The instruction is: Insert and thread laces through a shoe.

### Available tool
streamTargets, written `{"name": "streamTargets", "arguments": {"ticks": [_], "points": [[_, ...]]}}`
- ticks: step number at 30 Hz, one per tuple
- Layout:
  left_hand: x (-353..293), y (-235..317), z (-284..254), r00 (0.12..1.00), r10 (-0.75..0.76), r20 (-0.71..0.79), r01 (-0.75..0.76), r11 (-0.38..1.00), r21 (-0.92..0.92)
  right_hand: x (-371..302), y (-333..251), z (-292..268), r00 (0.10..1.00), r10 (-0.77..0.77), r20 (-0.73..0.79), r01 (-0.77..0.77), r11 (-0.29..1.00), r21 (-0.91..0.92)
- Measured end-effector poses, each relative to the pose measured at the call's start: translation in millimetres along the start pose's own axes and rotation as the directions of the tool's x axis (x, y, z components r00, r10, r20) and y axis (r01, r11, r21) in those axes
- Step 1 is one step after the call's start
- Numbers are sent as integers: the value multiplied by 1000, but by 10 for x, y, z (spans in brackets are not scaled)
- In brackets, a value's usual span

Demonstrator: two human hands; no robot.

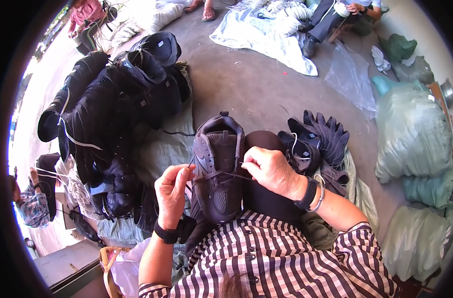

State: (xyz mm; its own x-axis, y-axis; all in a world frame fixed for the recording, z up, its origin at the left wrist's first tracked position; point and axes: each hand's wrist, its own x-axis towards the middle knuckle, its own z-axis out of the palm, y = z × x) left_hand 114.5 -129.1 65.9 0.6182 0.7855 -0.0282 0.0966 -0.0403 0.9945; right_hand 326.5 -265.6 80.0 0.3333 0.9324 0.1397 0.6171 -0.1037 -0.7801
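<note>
A black shoe upper [222, 201] rests on my lap, its heel loop pointing away from me and its toe toward my body. A thin dark shoelace [221, 174] runs across it below the tongue [221, 144]. At the shoe's left side, my left hand [171, 191] pinches one part of the lace between thumb and forefinger. My right hand [272, 168] is closed on the lace's other part at the right side, above my dark-clad knee. The lace ends are too thin to trace fully.
On the left is a large heap of black shoe uppers [102, 94], some trailing white cords. More dark uppers [325, 134] lie at right. Stuffed translucent green sacks [410, 129] line the right wall. White sheeting [266, 37] covers floor ahead. Other people sit at the edges.
</note>
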Motion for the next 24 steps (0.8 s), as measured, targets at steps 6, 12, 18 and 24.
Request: {"name": "streamTargets", "arguments": {"ticks": [6, 12, 18, 24], "points": [[-41, 12, 122, 965, -200, 169, 206, 978, -15, -29, 44, -1, 987, 117, 109, -128, 986, 106], [11, -46, 91, 959, -173, 225, 181, 983, -13, 52, 6, -44, 943, 294, 155, -319, 930, 181], [64, -21, 47, 932, -207, 297, 223, 975, -18, 77, 42, -107, 917, 271, 291, -344, 908, 238], [80, -45, 41, 922, -205, 327, 226, 974, -29, 93, -4, -91, 903, 306, 302, -379, 897, 226]]}}
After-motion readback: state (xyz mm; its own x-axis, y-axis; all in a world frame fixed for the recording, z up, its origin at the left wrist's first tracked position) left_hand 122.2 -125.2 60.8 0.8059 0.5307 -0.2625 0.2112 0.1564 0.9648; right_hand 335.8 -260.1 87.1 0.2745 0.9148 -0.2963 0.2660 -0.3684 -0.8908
